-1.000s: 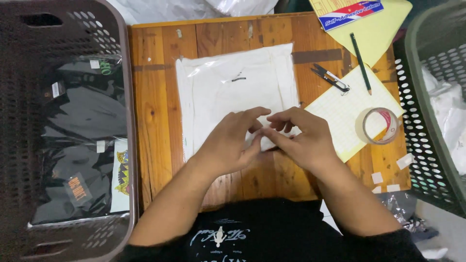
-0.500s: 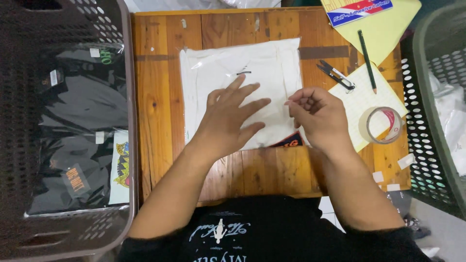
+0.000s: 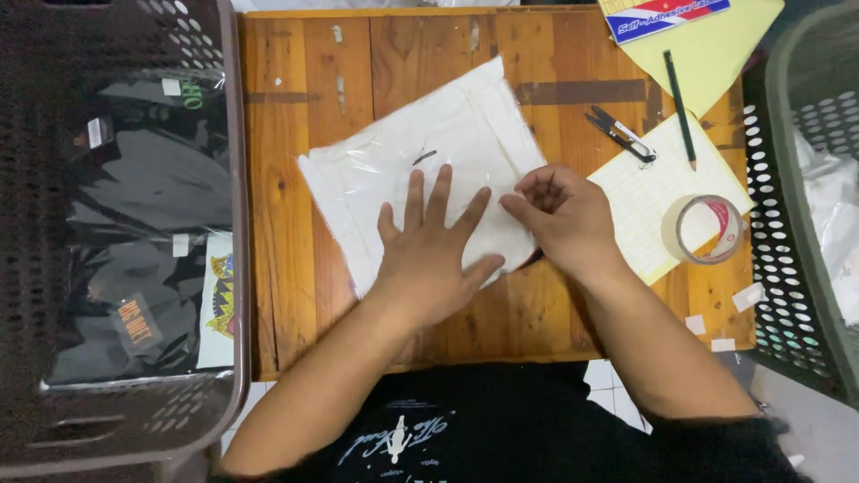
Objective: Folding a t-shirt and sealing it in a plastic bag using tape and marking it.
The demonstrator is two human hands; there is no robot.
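A person is sitting at a small wooden table (image 3: 295,179), seen from above. A white folded garment sealed in a clear plastic bag (image 3: 420,170) is lying skewed on the middle of the table. The left hand (image 3: 429,259) is lying flat on the bag's near part, fingers spread, pressing it down. The right hand (image 3: 559,219) is curling at the bag's right edge, fingertips drawn together as if pinching the bag's flap or a bit of tape; what sits between them is too small to tell.

To the right, a roll of tape (image 3: 704,229) is resting on a lined pad (image 3: 644,192), with small snips (image 3: 620,136) and a pencil (image 3: 679,109) just beyond. A dark basket (image 3: 116,224) on the left is holding bagged black shirts; another basket (image 3: 805,224) is standing on the right.

Judging by the hands, the step in hand is closing or smoothing the bag's right edge. The next move is likely calling for firm pressure from the left hand while the right is working along the edge without wrinkling the plastic
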